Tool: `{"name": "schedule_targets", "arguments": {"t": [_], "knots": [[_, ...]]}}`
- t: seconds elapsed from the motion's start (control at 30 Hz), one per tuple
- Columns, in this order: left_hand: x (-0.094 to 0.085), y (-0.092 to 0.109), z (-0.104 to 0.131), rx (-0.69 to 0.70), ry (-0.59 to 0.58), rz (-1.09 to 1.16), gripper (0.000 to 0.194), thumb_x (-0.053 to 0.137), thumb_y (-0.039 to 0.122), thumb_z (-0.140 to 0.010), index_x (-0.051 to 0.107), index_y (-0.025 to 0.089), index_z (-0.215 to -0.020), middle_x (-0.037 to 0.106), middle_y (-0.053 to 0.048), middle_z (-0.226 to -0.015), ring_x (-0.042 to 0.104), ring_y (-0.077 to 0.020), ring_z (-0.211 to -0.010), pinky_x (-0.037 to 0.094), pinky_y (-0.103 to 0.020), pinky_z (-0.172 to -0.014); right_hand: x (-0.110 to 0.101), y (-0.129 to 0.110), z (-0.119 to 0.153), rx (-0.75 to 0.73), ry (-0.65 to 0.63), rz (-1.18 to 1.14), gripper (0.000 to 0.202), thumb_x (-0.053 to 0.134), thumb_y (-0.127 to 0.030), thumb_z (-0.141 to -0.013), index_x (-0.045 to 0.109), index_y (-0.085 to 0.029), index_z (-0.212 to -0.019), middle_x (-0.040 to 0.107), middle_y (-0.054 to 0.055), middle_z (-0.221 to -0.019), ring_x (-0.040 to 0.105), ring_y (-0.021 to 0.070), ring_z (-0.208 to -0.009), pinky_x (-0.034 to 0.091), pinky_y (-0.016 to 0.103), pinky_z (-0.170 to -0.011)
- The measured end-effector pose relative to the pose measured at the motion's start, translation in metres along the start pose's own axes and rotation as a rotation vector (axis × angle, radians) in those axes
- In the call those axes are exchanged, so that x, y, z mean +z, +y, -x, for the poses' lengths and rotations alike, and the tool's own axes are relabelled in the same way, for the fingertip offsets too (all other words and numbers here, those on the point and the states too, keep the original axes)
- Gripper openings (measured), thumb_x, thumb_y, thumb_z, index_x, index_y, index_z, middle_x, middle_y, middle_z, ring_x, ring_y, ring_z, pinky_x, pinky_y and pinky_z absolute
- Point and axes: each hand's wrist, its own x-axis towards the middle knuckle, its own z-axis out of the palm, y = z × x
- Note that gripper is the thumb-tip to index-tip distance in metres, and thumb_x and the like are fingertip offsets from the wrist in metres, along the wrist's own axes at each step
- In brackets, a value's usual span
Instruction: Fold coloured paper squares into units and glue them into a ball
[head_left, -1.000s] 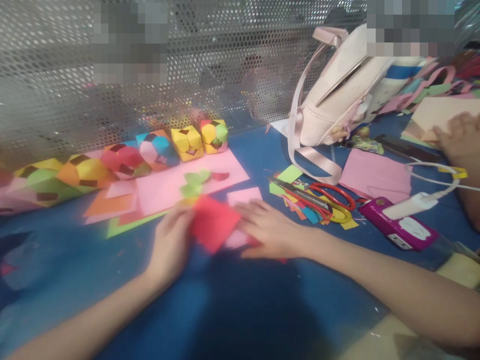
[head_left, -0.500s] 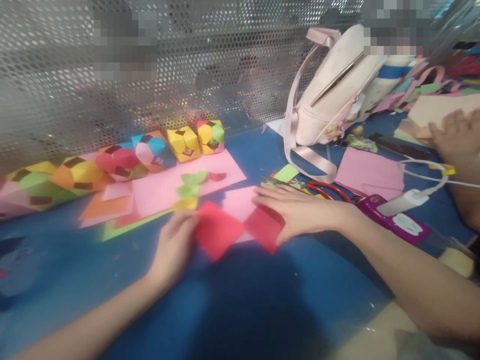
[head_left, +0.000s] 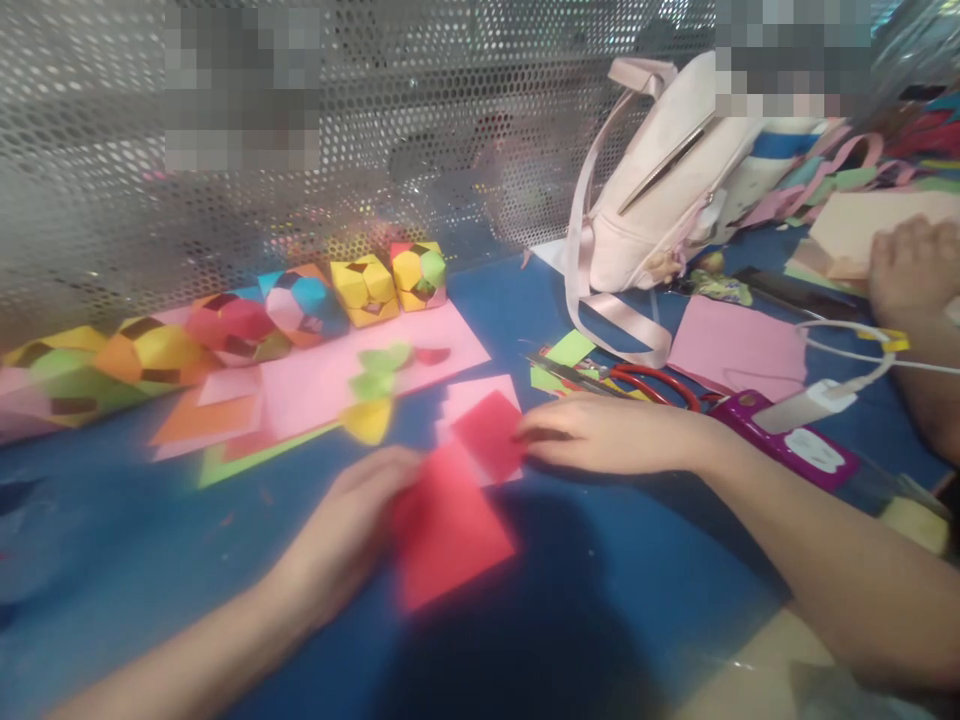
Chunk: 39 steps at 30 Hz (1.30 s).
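My left hand [head_left: 352, 525] is closed on a bright red paper square [head_left: 457, 535], pinching its left side and holding it tilted over the blue table. At the right corner of a darker red paper square [head_left: 489, 435], the fingers of my right hand [head_left: 600, 432] are bent together on its edge. That square lies over a small stack of pink paper [head_left: 491, 388]. Beyond my left hand are a yellow paper piece [head_left: 367, 420] and green paper pieces [head_left: 381, 368], resting by a larger pink sheet [head_left: 307, 380]. Motion blurs the left hand's fingertips.
Folded coloured paper balls [head_left: 240, 325] line the perforated metal panel [head_left: 450, 130]. Red-handled scissors [head_left: 652, 380] lie behind my right hand, beside a purple device with a cable [head_left: 787, 440]. A pale backpack [head_left: 660, 180] stands behind; another person's hand [head_left: 911, 265] rests at right.
My left hand has drawn the bright red square toward me, and it looks larger. My right hand's spread fingers have come together at the darker square's edge, with that square shifted up and left.
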Motion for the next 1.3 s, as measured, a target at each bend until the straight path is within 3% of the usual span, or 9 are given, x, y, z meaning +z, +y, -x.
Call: {"name": "schedule_targets", "arguments": {"t": [0.27,0.47,0.57,0.7,0.83,0.97,1.03,1.2,1.3], "knots": [[0.006,-0.012,-0.017,0.086,-0.122,0.213,0.007,0.068,0.020,-0.067,0.064,0.015,-0.067,0.061,-0.001,-0.077,0.053,-0.0116,-0.068,0.042,-0.022,-0.063,0.005,-0.017,-0.006,-0.031,0.088,-0.090,0.032,0.044,-0.011,-0.082,0.062,-0.018,-0.107,0.064,0.006,-0.107,0.058,0.0180,-0.097,0.043,0.031,-0.085],[0.004,-0.012,-0.024,0.158,-0.160,0.274,0.004,0.065,0.017,-0.067,0.064,0.015,-0.063,0.062,-0.002,-0.076,0.057,-0.0153,-0.074,0.045,-0.027,-0.073,0.028,-0.038,-0.013,-0.272,-0.057,-0.309,0.031,0.049,-0.003,-0.077,0.062,-0.016,-0.101,0.067,0.006,-0.101,0.062,0.0159,-0.090,0.048,0.026,-0.078],[0.004,-0.010,-0.024,0.172,-0.155,0.261,0.005,0.064,0.018,-0.067,0.063,0.016,-0.063,0.062,-0.002,-0.073,0.058,-0.0164,-0.072,0.046,-0.030,-0.073,0.038,-0.034,-0.018,-0.330,0.012,-0.267,0.035,0.047,0.000,-0.076,0.061,-0.015,-0.105,0.065,0.008,-0.109,0.059,0.0173,-0.101,0.047,0.030,-0.087],[0.000,-0.011,-0.025,0.212,-0.110,0.222,0.006,0.064,0.021,-0.069,0.062,0.017,-0.064,0.062,-0.002,-0.074,0.057,-0.0156,-0.072,0.046,-0.028,-0.072,0.040,-0.024,-0.020,-0.210,0.156,-0.106,0.041,0.044,0.000,-0.074,0.061,-0.014,-0.109,0.061,0.011,-0.116,0.056,0.0203,-0.109,0.043,0.035,-0.094],[-0.004,-0.016,-0.023,0.286,0.038,0.044,0.012,0.065,0.026,-0.071,0.062,0.016,-0.066,0.060,0.000,-0.070,0.054,-0.0131,-0.064,0.044,-0.025,-0.065,0.034,-0.026,-0.018,-0.061,0.240,-0.194,0.034,0.042,-0.003,-0.078,0.065,-0.015,-0.100,0.066,0.008,-0.106,0.060,0.0185,-0.100,0.045,0.032,-0.089],[-0.002,-0.025,-0.016,0.277,0.137,-0.119,0.016,0.065,0.032,-0.071,0.065,0.016,-0.071,0.063,-0.002,-0.069,0.055,-0.0150,-0.064,0.044,-0.026,-0.062,0.034,-0.035,-0.015,0.069,0.339,-0.472,0.025,0.041,-0.027,-0.089,0.064,-0.016,-0.090,0.067,0.002,-0.084,0.061,0.0144,-0.077,0.047,0.025,-0.068],[0.000,-0.027,-0.013,0.284,0.124,-0.200,0.016,0.064,0.033,-0.073,0.066,0.016,-0.073,0.065,-0.003,-0.071,0.057,-0.0164,-0.066,0.044,-0.026,-0.063,0.037,-0.038,-0.016,0.102,0.337,-0.540,0.024,0.047,-0.035,-0.087,0.062,-0.016,-0.086,0.063,0.001,-0.077,0.057,0.0133,-0.070,0.044,0.024,-0.061],[-0.001,-0.024,-0.011,0.429,-0.016,-0.547,0.014,0.057,0.024,-0.077,0.068,0.021,-0.085,0.066,-0.003,-0.084,0.059,-0.0174,-0.075,0.044,-0.027,-0.070,0.044,-0.037,-0.021,0.108,0.323,-0.435,0.011,0.052,-0.017,-0.080,0.057,-0.014,-0.070,0.054,-0.002,-0.063,0.048,0.0100,-0.059,0.037,0.022,-0.054],[-0.006,-0.024,-0.017,0.563,-0.003,-0.738,0.021,0.055,0.019,-0.076,0.065,0.023,-0.094,0.065,-0.003,-0.089,0.059,-0.0171,-0.077,0.045,-0.028,-0.072,0.047,-0.032,-0.022,0.037,0.395,-0.297,0.013,0.052,-0.017,-0.081,0.057,-0.014,-0.069,0.054,-0.002,-0.062,0.048,0.0100,-0.058,0.037,0.022,-0.055]]}}
